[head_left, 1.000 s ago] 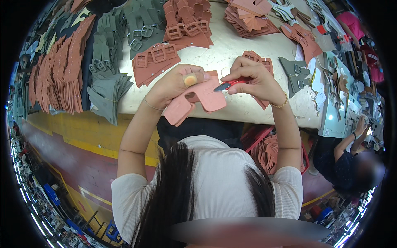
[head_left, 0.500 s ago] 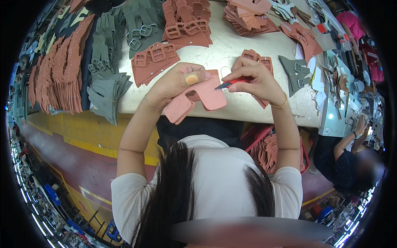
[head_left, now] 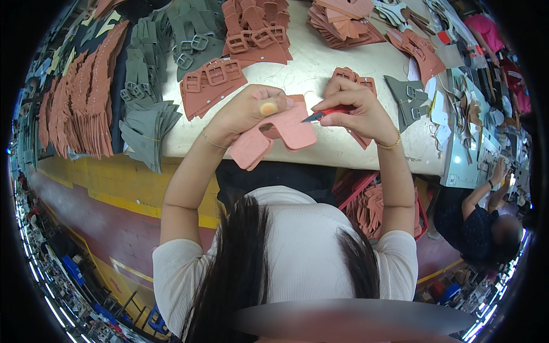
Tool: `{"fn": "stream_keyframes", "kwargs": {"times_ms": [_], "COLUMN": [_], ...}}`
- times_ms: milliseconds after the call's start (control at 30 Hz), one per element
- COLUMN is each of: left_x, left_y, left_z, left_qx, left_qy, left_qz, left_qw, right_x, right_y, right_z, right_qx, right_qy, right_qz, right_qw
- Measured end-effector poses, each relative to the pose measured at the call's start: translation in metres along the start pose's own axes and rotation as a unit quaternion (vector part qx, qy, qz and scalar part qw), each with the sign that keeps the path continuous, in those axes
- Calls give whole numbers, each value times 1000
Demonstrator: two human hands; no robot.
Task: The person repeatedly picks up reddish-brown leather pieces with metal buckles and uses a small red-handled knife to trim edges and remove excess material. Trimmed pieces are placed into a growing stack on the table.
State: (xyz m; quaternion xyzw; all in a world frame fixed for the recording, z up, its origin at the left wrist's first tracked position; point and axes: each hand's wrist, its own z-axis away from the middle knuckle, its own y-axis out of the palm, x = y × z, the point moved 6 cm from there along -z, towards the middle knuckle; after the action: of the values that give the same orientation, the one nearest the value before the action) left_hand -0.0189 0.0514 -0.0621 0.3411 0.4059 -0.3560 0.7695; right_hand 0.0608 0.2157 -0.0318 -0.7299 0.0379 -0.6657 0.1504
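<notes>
A salmon-pink leather piece (head_left: 293, 127) with a notch cut into its lower side hangs over the table's front edge, gripped at its top left by my left hand (head_left: 255, 114). It looks like more than one layer. My right hand (head_left: 354, 111) is closed on small red thread snips (head_left: 330, 114). Their dark pointed tip lies at the surface of the leather piece, near its right part. Whether the tip catches a thread is too small to tell. Just behind my right hand lie pink leather straps with buckles (head_left: 345, 74), partly hidden by it.
Piles of buckled pink straps (head_left: 216, 77) and grey-green straps (head_left: 150, 128) cover the table's left and back. Another pink stack (head_left: 346, 26) lies behind. To the right are a grey-green buckled piece (head_left: 407, 103) and a co-worker (head_left: 480, 226). A red crate (head_left: 369, 208) stands below.
The leather piece has shifted slightly right and tilted a little upward in my left hand. My right hand with the thread snips has moved slightly right along with it.
</notes>
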Motion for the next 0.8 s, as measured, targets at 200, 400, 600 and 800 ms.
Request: {"fn": "stream_keyframes", "kwargs": {"times_ms": [200,400,600,800], "left_x": [-1,0,-3,-4], "left_y": [-2,-15,-13,-3], "left_z": [-4,0,8,16], "left_qx": [-24,-157,-178,-137], "left_qy": [21,122,265,266], "left_qz": [63,166,222,280], "left_qw": [998,966,921,912], "right_x": [2,-2,-23,-14], "right_y": [-11,-27,27,34], "right_z": [1,25,23,18], "right_qx": [-70,-274,-367,-388], "right_qy": [-31,-23,-29,-47], "right_qz": [63,2,21,62], "right_qw": [995,962,930,918]}}
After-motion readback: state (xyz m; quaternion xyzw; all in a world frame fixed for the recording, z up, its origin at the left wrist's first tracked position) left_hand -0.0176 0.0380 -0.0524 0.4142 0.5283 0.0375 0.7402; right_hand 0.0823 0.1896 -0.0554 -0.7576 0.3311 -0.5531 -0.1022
